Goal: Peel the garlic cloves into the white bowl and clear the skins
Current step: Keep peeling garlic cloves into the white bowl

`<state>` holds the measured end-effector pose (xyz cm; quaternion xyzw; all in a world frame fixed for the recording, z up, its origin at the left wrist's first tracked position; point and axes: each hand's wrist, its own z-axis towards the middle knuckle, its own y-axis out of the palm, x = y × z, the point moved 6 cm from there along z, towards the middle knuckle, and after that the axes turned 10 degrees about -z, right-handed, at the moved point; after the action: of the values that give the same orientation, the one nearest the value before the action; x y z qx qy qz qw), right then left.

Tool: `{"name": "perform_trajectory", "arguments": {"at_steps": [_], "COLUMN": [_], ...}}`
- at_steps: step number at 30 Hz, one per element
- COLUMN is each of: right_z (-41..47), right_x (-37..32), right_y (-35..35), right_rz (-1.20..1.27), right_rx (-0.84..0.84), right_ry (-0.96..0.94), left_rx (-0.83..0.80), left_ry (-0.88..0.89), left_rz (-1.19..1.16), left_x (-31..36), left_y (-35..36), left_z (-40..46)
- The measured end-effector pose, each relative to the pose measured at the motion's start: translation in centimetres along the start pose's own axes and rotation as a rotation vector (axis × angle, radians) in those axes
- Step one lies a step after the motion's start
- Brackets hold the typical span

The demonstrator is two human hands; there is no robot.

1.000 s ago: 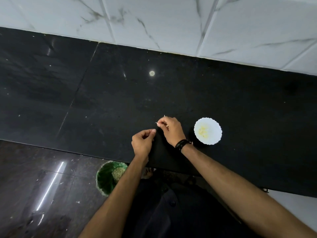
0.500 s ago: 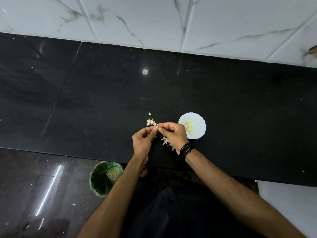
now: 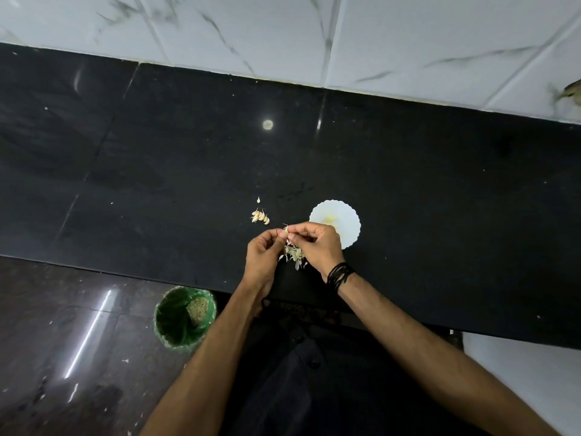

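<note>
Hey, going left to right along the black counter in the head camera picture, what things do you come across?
Pile of unpeeled garlic cloves → left hand → garlic clove pinched between both hands → right hand → white bowl.

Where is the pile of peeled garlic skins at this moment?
In the head view, the pile of skins lies on the black counter directly beneath the two hands, near the front edge and just left of the white bowl.
</note>
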<state>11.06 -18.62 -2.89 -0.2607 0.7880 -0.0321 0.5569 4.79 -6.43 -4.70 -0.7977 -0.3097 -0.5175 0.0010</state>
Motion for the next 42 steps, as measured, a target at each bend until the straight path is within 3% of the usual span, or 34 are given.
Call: {"name": "perform_trajectory", "arguments": {"at_steps": [7, 14, 28, 42], "right_z": [-0.1, -1.0, -1.3, -1.8], "right_x": [-0.2, -1.7, -1.7, -2.3], "right_y": [-0.8, -1.0, -0.3, 0.7], "right_rz": [-0.086, -0.376, -0.348, -0.400], "right_rx": [0.020, 0.131, 0.132, 0.130], "right_ry": [-0.050, -0.287, -0.204, -0.225], "left_rx": [-0.002, -0.026, 0.105, 0.015], "left_ry": [-0.001, 0.052, 0.084, 0.005], "left_rz": [-0.001, 0.147, 0.293, 0.330], "left_x": [-0.1, 0.8, 2.0, 2.3], "left_y": [0.7, 1.0, -1.3, -2.0], "left_z": [-0.2, 0.0, 0.3, 1.2]}}
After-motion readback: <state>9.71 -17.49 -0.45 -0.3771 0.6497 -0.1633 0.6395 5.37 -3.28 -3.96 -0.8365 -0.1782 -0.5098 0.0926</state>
